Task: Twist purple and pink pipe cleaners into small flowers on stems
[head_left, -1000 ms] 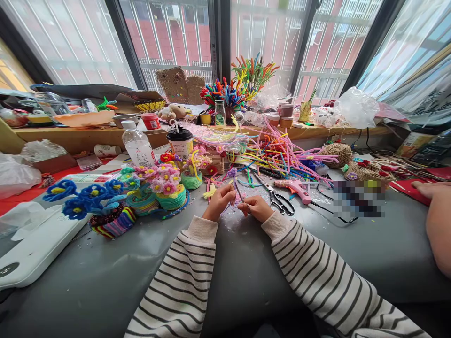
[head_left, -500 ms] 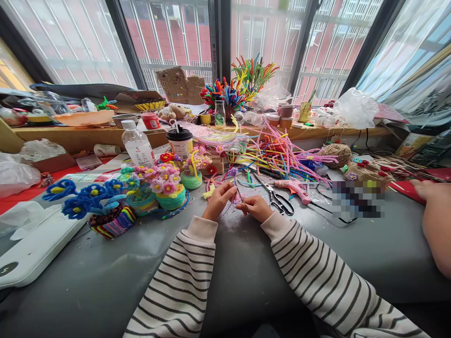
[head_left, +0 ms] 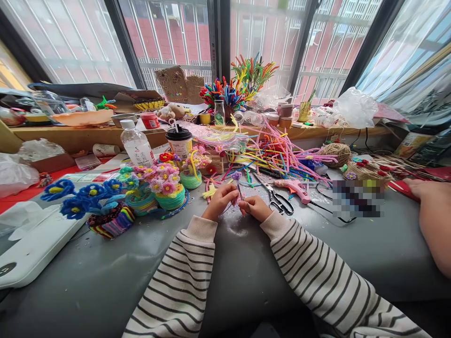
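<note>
My left hand is closed in a pinch at the thin dark stem of a small purple pipe-cleaner flower. Facing it, my right hand pinches the same stem a little lower, fingers closed. The bloom points up and away from me, just above my fingertips. Where exactly the fingers meet the stem is partly hidden. Close to my right hand lie black-handled scissors and a pink glue gun. Beyond my left hand is a pale yellow pipe-cleaner piece.
To the left stand pots of pipe-cleaner flowers, blue and pink, with a water bottle and lidded cup behind. Loose pipe cleaners heap at the back. At right another person's arm rests on the table.
The purple flower has tipped more upright and shifted slightly right between my hands. Both hands stay closed in nearly the same place. The other person's hand has slid slightly left.
</note>
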Available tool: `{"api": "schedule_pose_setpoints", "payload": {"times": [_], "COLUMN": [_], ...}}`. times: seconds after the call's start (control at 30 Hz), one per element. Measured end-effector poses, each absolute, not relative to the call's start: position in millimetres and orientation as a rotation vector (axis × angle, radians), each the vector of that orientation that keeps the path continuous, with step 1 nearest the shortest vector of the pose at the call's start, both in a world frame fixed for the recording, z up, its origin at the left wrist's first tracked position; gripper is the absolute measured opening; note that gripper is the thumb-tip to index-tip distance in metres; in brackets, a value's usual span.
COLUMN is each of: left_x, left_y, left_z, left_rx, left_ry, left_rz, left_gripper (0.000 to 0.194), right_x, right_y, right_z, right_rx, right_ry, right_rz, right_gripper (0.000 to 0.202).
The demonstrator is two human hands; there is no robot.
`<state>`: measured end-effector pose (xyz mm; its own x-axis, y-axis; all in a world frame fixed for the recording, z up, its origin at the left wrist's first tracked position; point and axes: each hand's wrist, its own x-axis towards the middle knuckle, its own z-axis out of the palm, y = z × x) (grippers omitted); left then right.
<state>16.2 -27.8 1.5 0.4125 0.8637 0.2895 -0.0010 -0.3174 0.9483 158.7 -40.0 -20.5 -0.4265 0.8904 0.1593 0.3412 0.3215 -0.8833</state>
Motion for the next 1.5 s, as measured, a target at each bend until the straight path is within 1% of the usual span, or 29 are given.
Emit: {"api": "schedule_pose_setpoints", "payload": {"times": [0.13,0.33,0.4,0.6,0.77,0.9,1.13,1.37,1.5], "left_x": [17.4,16.9,16.7,16.9,18.0,18.0,17.1,16.5,16.0], "left_y": [-28.2,-27.8,-27.4,-25.2,-26.2,-27.8,-27.7,-28.5,-27.7], "left_z": [2.8,1.2,0.4,-1.9,-2.8,-2.2,-1.2,-0.2,-1.2], "left_rx": [1.654,1.677,1.685,1.691,1.724,1.718,1.681,1.684,1.697], "left_ry": [0.783,0.756,0.76,0.792,0.871,0.878,0.779,0.785,0.796], "left_rz": [1.077,1.053,1.043,1.069,1.111,1.123,1.078,1.043,1.057], "left_gripper": [0.016,0.018,0.018,0.018,0.019,0.019,0.019,0.02,0.02], "right_x": [158.9,158.0,157.6,157.4,156.4,156.1,157.2,157.3,156.1], "right_y": [-38.3,-37.6,-37.9,-36.8,-34.9,-34.1,-33.3,-35.3,-36.9], "right_z": [-22.9,-25.4,-25.4,-26.4,-26.7,-27.4,-30.8,-26.7,-23.1], "right_rx": [-1.078,-0.953,-0.95,-1.021,-1.055,-1.055,-0.915,-0.941,-1.006], "right_ry": [-1.919,-1.879,-1.86,-1.831,-1.809,-1.828,-1.92,-1.835,-1.782], "right_rz": [1.06,1.266,1.284,1.19,1.101,1.11,1.226,1.243,1.172], "right_gripper": [0.055,0.06,0.06,0.054,0.054,0.056,0.064,0.057,0.054]}}
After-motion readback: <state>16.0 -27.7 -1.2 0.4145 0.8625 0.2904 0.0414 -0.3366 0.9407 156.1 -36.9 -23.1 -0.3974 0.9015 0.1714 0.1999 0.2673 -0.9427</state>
